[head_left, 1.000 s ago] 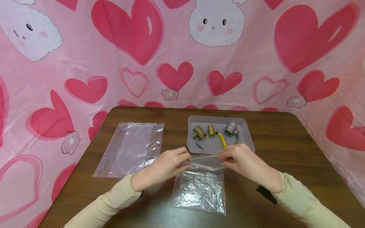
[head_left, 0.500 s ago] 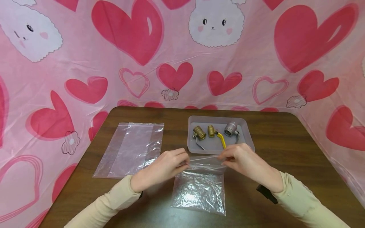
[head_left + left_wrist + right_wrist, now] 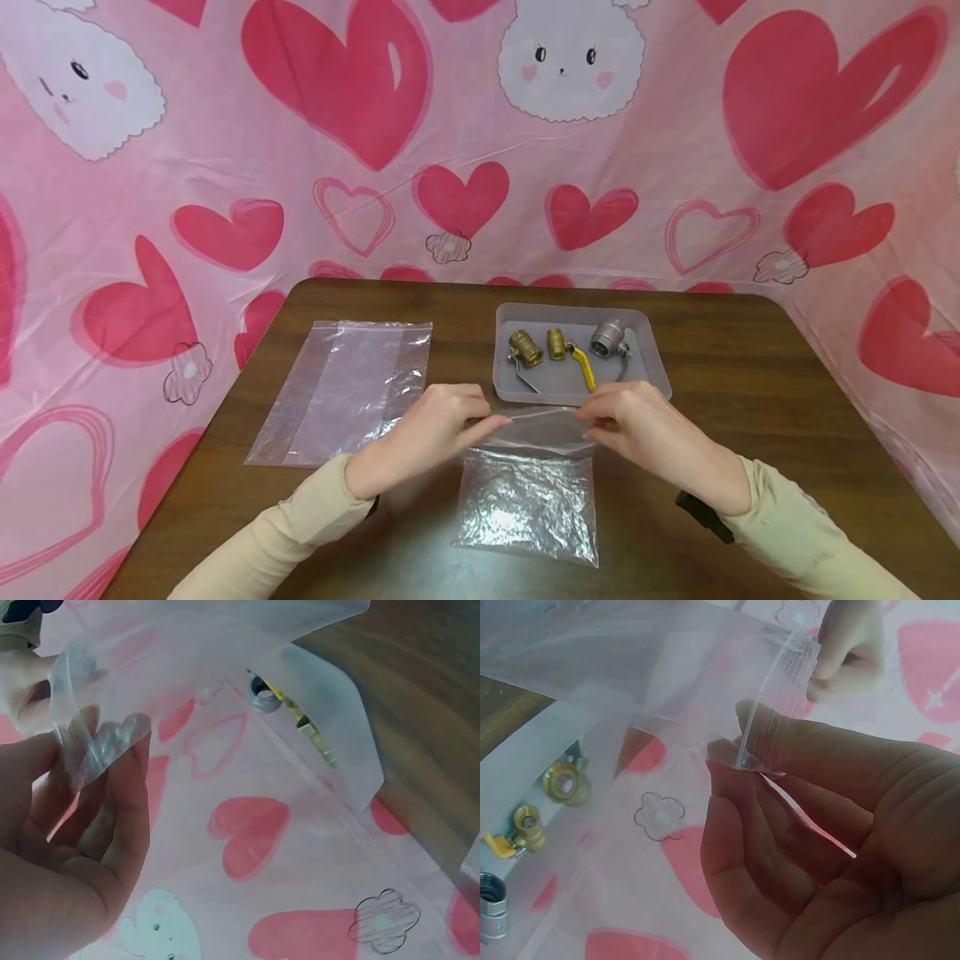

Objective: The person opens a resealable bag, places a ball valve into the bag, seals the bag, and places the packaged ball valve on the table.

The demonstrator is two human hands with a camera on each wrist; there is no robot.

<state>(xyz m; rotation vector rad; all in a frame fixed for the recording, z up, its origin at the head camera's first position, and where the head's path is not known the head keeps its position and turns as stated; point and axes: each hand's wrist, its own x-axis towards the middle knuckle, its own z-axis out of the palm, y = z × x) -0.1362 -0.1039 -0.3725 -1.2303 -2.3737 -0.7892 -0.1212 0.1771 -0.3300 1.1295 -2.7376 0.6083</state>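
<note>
A clear zip-lock bag (image 3: 528,508) hangs between both hands at the middle front of the table, its upper edge lifted and its lower part toward the person. My left hand (image 3: 431,429) pinches the left end of the upper edge, thumb pointing inward along it. At the right end, my right hand (image 3: 648,429) pinches the bag's corner between thumb and index finger. In the right wrist view the zip strip (image 3: 763,701) runs into that pinch. Through the film in the left wrist view, parts of the tray (image 3: 330,697) show. Whether the bag's mouth is parted, I cannot tell.
Just beyond the hands stands a translucent plastic tray (image 3: 660,367). In it lie a larger brass ball valve (image 3: 526,347), a small brass valve with a yellow handle (image 3: 582,369) and a silvery valve (image 3: 607,337). More clear bags (image 3: 345,392) lie flat at the left.
My left hand's thumb has straightened and slid inward along the bag's upper edge. The right hand stays nearly still, and the film between the hands has shifted slightly.
</note>
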